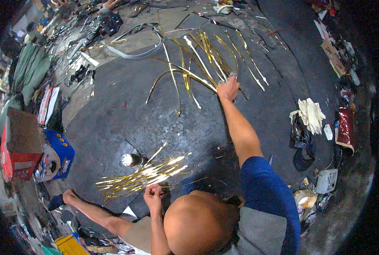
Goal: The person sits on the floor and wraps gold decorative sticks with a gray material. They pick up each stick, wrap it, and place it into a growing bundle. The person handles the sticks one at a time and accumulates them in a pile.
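Right hand: at the end of the outstretched right arm, the hand (228, 88) is down on the near ends of the upper gold strips (215, 63); its fingers are bent, but whether they grip any strip cannot be told.
Left hand: close to the body, the hand (154, 193) has its fingers curled in at the near edge of the lower gold strips (149, 173); whether it pinches one is unclear.
Upper strips: long, narrow and glossy, fanned out beyond the right hand, several crossing or bowed, some flashing white with glare.
Lower strips: a loose, overlapping bundle lying slantwise on the dark floor covering (113, 106).
Shiny container: a small cylinder (131, 160), just beyond the lower bundle.
Boxes at left: an open red carton (19, 146) beside a blue box (62, 153).
Right side: a crumpled pale cloth (312, 115) beside a black plastic bag (302, 146); nearer the body, a translucent plastic container (326, 181).
Far side: a grey band (132, 55) curved in a loop; a green sack (30, 70) farther left.
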The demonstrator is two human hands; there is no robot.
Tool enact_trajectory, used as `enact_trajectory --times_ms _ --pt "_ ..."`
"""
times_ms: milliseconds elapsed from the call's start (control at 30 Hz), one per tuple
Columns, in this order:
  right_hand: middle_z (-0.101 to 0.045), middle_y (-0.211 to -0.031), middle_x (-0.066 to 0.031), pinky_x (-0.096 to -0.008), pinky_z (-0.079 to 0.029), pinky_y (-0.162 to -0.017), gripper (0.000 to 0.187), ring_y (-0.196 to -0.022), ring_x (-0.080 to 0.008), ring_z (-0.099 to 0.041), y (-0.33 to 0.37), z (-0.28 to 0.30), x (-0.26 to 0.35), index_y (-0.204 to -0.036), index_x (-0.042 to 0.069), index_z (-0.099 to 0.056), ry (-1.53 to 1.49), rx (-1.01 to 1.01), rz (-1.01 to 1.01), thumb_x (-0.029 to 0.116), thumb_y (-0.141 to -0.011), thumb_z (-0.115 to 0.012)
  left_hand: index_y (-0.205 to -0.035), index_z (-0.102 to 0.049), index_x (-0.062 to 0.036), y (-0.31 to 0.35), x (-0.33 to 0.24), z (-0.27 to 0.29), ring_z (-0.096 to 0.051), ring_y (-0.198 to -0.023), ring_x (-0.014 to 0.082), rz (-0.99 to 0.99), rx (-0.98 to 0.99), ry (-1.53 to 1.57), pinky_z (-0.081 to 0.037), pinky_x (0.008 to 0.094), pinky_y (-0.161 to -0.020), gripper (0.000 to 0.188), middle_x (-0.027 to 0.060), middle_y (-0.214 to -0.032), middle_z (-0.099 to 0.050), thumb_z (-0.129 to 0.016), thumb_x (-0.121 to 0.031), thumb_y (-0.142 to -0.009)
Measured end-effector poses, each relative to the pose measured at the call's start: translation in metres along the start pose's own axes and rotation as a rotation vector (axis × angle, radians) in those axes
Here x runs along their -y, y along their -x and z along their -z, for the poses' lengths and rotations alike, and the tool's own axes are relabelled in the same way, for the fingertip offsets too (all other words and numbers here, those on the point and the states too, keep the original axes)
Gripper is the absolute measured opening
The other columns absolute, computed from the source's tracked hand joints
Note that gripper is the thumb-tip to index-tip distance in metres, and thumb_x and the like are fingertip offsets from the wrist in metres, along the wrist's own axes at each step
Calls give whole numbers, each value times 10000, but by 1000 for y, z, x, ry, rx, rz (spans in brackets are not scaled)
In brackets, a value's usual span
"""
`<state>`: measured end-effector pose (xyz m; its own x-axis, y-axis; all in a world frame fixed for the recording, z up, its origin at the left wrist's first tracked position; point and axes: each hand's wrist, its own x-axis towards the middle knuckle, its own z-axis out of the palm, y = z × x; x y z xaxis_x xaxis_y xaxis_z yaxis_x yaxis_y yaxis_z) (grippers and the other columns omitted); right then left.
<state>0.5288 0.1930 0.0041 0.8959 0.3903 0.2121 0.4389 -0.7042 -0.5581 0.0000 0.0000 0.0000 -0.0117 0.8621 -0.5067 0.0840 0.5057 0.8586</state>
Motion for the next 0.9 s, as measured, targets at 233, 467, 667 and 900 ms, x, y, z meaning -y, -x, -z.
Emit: enact_trajectory --times_ms 233,467,667,900 --pt "-707 -986 -197 -529 -520 -851 613 -933 -417 -663 -40 32 -39 -1286 47 -461 72 273 207 154 -731 -699 -960 -651 -42 0 -7 -24 -602 -642 79 -70 36 -18 -472 226 -541 135 1 -767 -653 -722 -77 -850" --pt "-694 -844 -143 -500 -510 -774 433 -849 -395 -678 8 102 33 -1128 38 -490 -57 233 218 152 -752 -675 -945 -655 -7 12 -47 -39 -515 -700 78 -277 33 -218 -452 245 -657 131 -25 -748 -566 -715 -57 -840" --pt "-677 -883 -174 -516 -521 -700 607 -812 -417 -659 150 241 52 -1274 89 -499 10 746 698 117 -687 -653 -1122 -627 -27 40 -157 -115 -569 -776 143 -780 217 -331 -496 270 -707 388 95 -1116 -607 -729 39 -754" --pt "-666 -984 -125 -360 -543 -757 642 -830 -240 -677 232 290 30 -1360 -4 -401 -842 926 386 103 -803 -703 -1187 -647 -47 60 -160 -146 -564 -704 96 -789 572 -351 -504 261 -671 420 50 -952 -670 -742 16 -784"
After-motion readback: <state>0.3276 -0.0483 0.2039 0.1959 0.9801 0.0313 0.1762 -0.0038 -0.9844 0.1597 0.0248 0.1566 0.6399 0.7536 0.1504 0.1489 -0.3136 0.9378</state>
